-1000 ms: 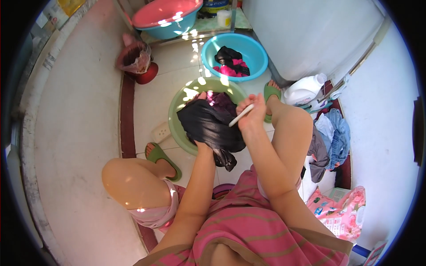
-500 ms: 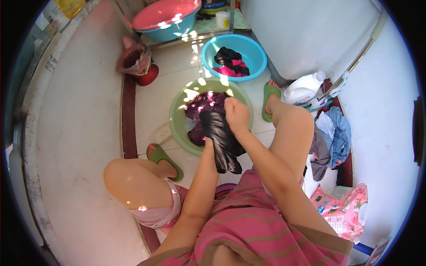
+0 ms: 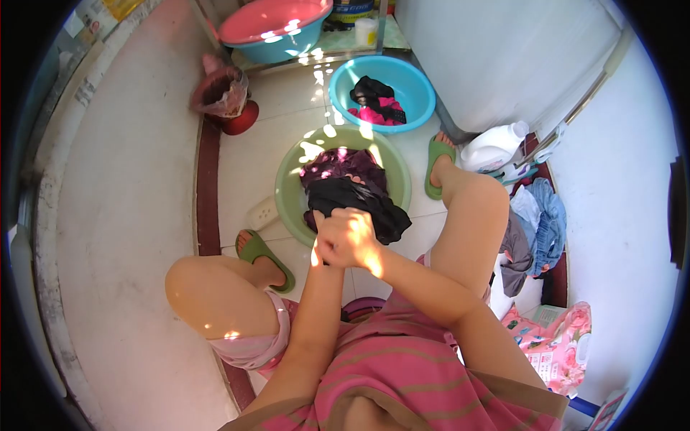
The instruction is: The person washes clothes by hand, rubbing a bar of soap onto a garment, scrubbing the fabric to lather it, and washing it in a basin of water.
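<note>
Cloth of smooth black fabric bunched over round pale-green plastic basin, right end reaching across near-right rim. Crumpled dark-purple garment inside basin, partly covered. Left hand mostly hidden by cloth, fingertips showing past far edge; finger closure cannot be told. Right hand at near edge, fingers curled together; anything clamped inside not visible. Risk, judged: overhanging end could pull cloth onto pale tiled floor if left-hand support slackens.
</note>
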### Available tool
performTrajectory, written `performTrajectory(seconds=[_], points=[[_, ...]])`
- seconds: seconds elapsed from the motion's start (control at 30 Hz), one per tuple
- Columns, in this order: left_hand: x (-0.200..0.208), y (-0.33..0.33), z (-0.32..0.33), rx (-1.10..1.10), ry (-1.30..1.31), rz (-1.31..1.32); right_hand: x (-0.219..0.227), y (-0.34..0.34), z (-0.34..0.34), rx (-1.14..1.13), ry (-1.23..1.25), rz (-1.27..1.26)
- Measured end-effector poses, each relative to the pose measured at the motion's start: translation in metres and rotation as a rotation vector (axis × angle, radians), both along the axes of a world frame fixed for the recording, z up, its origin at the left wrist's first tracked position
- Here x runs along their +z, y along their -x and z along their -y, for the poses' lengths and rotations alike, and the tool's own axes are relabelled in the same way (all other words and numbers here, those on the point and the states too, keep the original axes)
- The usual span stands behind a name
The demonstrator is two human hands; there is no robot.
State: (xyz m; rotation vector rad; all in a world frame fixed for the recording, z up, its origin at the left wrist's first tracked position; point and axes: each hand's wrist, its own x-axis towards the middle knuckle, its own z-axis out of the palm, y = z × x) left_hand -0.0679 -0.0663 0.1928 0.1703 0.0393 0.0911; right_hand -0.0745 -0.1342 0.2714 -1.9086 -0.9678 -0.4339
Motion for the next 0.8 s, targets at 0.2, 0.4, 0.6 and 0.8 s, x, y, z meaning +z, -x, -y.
performTrajectory(seconds=[0.2,0.4,0.6,0.8], points=[[0.015,-0.018,0.0,-0.064,-0.06,0.025,-0.07,-0.075,0.017,-0.716,0.104,-0.679],[-0.046,-0.029,-0.038,0.276,-0.116,-0.425,-0.111,-0.016,-0.017,-0.397,0.038,-0.527],[-0.057,-0.015,-0.044,0.179,-0.028,-0.133,-0.031,0.012,-0.015,-0.116,0.251,-0.668],[-0.042,-0.024,-0.002,-0.032,-0.237,-0.084,-0.054,-0.071,0.007,-0.528,0.094,-0.914]])
